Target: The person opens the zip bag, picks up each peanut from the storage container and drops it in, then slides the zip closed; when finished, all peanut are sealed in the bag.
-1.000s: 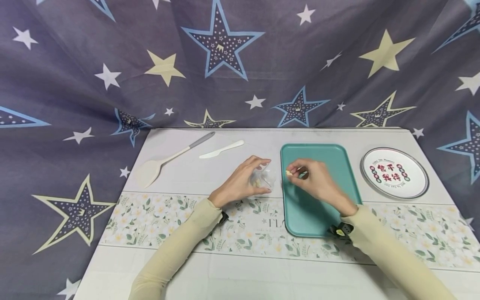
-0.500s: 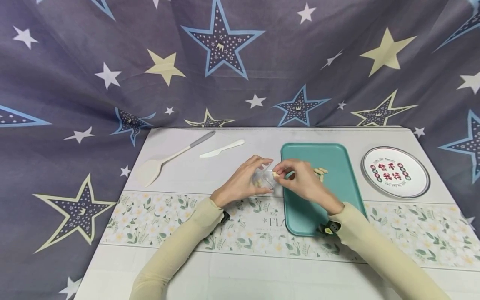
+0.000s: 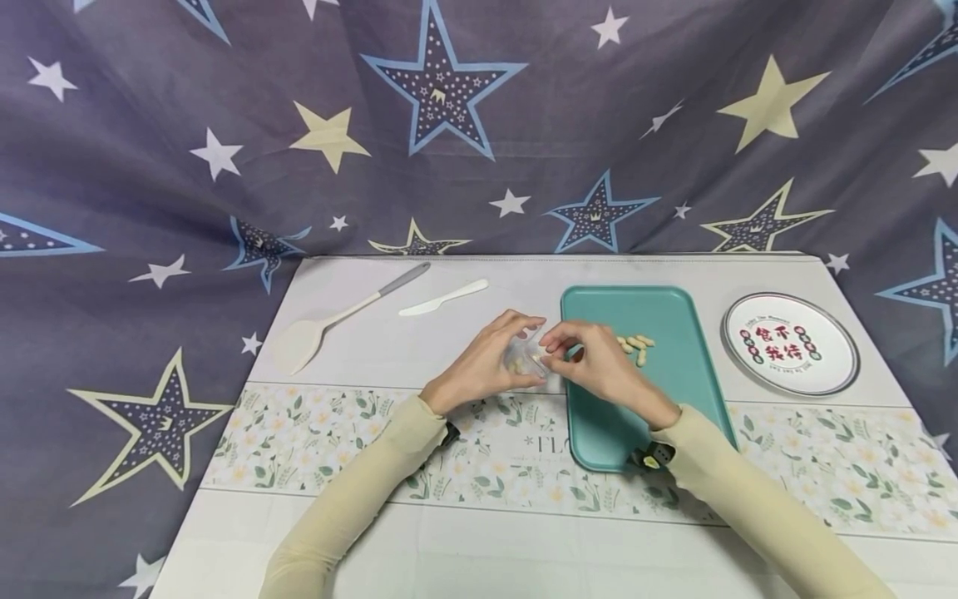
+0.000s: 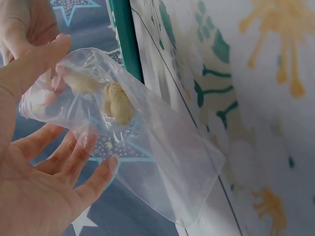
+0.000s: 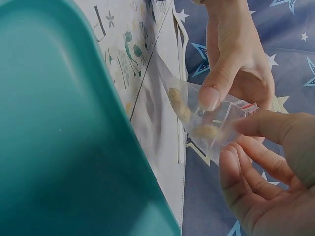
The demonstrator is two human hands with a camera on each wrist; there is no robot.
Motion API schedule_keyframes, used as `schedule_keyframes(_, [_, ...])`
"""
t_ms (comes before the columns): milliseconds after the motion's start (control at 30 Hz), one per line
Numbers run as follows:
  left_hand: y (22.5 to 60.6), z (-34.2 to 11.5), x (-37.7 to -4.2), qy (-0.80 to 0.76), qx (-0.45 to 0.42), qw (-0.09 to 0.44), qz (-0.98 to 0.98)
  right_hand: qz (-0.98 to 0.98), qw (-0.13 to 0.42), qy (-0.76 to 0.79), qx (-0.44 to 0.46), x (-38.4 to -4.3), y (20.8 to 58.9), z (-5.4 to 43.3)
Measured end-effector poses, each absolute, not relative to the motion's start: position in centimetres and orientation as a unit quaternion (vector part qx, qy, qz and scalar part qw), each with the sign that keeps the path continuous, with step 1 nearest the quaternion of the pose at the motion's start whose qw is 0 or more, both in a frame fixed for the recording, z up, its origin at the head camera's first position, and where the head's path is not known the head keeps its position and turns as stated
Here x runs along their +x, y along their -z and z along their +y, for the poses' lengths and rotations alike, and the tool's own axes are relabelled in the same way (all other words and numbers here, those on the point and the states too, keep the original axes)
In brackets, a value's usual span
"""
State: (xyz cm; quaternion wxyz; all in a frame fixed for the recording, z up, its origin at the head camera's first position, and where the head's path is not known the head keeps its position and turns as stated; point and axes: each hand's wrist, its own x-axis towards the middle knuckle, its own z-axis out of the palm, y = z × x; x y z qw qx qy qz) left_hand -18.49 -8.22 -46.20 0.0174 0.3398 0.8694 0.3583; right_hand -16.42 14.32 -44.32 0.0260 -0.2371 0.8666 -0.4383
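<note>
A clear zip bag (image 4: 162, 162) with peanuts (image 4: 118, 104) in it is held by my left hand (image 3: 479, 362), thumb on one side and fingers on the other. My right hand (image 3: 602, 362) is at the bag's mouth, over the left edge of the green tray (image 3: 629, 433). In the right wrist view a blurred peanut (image 5: 207, 131) lies inside the bag just past the right fingertips, which stand apart with nothing visible between them. Several loose peanuts (image 3: 641, 356) lie on the tray, partly behind the right hand.
A white plate (image 3: 782, 366) with red characters stands right of the tray. Back left on the table lie a white knife (image 3: 441, 299) and a cream spatula (image 3: 322, 324) with a grey handle. A star-patterned cloth (image 3: 479, 191) hangs behind the table.
My right hand has moved left from over the tray to the bag's mouth with a pinched peanut and let it go into the bag. The left hand stays nearly still.
</note>
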Motion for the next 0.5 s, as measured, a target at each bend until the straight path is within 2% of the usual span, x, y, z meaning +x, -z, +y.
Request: schedule_keyframes(500, [46.2,-8.2,-18.4,-0.357,0.338,0.016,0.871,0.868,0.005,0.442,-0.224,-16.4,44.2,15.6])
